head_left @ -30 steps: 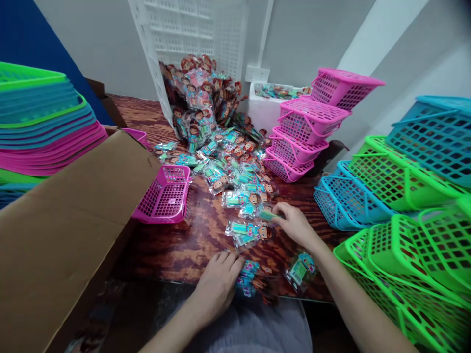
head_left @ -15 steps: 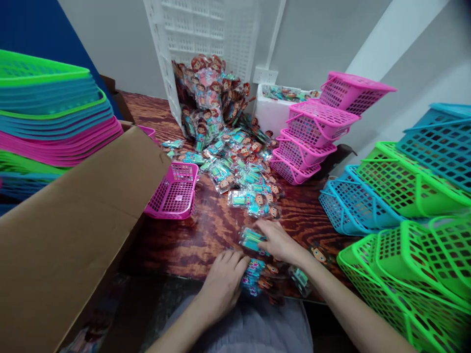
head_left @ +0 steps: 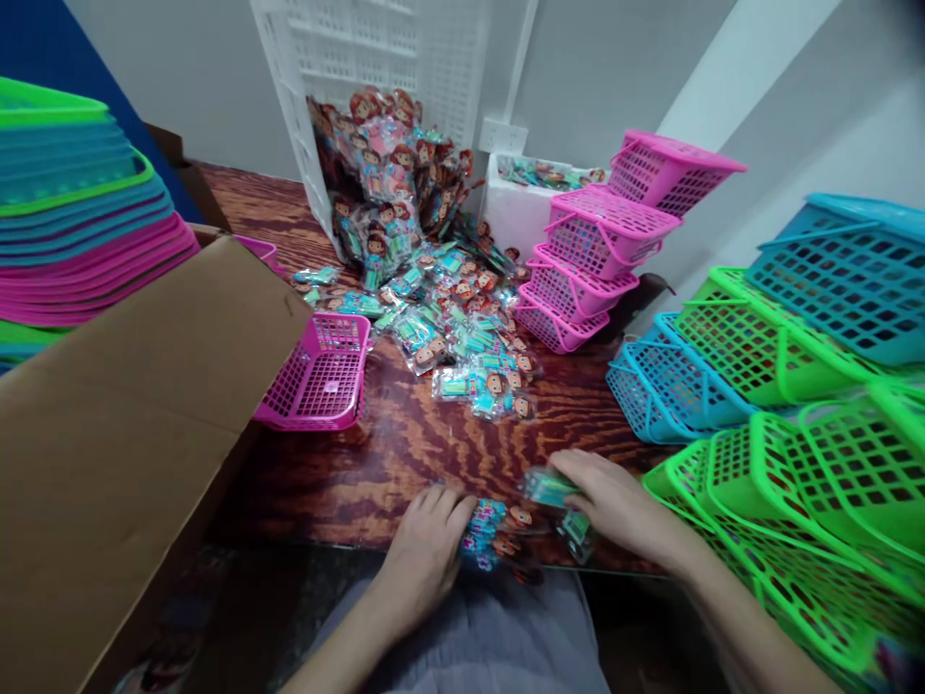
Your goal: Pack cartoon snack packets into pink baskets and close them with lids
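My left hand is closed around a small stack of bagged doll-shaped packets at the table's front edge, their printed heads pointing right. Between the fingers of my right hand is another clear-bagged packet with green contents, slightly blurred. Just below that hand lies a dark-and-green packet, partly covered by it. Farther back, a loose pile of similar packets spreads over the wooden table.
A pink basket stands left of the pile, beside a cardboard box flap. Nested baskets rise at far left. Stacked pink baskets and green baskets line the right. Behind are a white crate and a white foam box.
My right hand has moved right and slightly down, carrying a packet away from the stack. My left hand stays on its stack. The view has shifted slightly to the right.
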A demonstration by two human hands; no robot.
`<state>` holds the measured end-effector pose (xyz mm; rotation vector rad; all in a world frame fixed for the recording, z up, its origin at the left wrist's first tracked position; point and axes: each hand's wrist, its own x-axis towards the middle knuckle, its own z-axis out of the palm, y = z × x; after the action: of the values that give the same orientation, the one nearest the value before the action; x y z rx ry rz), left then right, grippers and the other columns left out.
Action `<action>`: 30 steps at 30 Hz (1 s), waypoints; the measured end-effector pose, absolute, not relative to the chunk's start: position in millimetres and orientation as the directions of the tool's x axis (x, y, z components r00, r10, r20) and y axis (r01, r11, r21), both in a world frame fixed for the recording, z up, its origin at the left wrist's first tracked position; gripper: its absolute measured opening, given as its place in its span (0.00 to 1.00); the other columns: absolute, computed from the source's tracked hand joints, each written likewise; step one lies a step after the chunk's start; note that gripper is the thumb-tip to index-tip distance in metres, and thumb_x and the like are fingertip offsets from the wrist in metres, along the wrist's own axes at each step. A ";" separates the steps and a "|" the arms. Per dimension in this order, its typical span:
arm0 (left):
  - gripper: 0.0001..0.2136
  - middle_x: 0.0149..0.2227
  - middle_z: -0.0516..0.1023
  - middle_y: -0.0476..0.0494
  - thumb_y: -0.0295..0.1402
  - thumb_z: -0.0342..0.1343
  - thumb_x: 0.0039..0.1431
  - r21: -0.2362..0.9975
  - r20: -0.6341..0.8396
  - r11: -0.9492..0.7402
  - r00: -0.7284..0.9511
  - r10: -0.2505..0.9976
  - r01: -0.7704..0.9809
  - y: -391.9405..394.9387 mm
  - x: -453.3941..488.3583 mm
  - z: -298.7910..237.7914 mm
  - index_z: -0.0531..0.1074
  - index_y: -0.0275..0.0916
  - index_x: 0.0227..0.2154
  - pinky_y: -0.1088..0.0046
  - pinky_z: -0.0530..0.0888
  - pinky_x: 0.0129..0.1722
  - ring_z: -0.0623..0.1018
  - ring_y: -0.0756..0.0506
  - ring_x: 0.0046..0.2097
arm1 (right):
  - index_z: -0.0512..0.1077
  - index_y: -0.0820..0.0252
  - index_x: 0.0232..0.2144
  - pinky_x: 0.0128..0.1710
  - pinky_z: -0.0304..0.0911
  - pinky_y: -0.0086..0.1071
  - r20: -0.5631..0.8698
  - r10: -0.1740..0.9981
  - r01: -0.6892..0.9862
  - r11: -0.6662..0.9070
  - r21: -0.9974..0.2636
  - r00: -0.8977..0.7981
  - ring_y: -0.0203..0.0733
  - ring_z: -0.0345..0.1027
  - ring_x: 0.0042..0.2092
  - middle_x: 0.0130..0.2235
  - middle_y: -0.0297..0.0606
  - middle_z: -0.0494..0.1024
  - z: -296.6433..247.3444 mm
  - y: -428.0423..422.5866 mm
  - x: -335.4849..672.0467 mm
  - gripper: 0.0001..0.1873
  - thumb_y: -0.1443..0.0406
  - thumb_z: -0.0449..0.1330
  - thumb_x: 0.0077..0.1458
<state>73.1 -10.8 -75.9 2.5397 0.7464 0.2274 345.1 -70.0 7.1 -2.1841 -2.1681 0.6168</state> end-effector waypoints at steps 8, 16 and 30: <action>0.31 0.57 0.67 0.41 0.20 0.49 0.49 0.495 0.009 -0.735 0.843 0.538 0.463 -10.2 72.9 -74.8 0.60 0.41 0.59 0.59 0.60 0.61 0.64 0.40 0.58 | 0.74 0.56 0.42 0.62 0.50 0.51 -0.357 0.933 0.993 -0.001 -0.122 -0.043 0.53 0.57 0.63 0.60 0.46 0.69 -26.2 -123.6 375.4 0.30 0.82 0.51 0.38; 0.32 0.57 0.67 0.42 0.19 0.50 0.48 0.496 -0.006 -0.717 0.828 0.561 0.489 -11.7 73.1 -69.4 0.60 0.42 0.59 0.58 0.60 0.61 0.65 0.40 0.58 | 0.70 0.57 0.43 0.50 0.61 0.41 -0.348 0.937 0.996 -0.010 -0.091 -0.022 0.48 0.70 0.46 0.47 0.43 0.73 -16.6 -101.7 379.7 0.18 0.74 0.57 0.48; 0.31 0.57 0.68 0.43 0.21 0.50 0.48 0.508 0.023 -0.707 0.813 0.581 0.491 -14.4 73.5 -74.4 0.61 0.43 0.58 0.58 0.60 0.62 0.65 0.40 0.58 | 0.51 0.55 0.68 0.54 0.65 0.46 0.060 0.998 0.976 0.018 -0.218 -0.005 0.51 0.68 0.55 0.53 0.47 0.74 -59.0 -80.2 343.7 0.36 0.72 0.50 0.58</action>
<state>73.5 -14.4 -74.4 2.5063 0.7950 0.2481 343.7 -80.2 -59.0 -2.0663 -2.0904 0.1680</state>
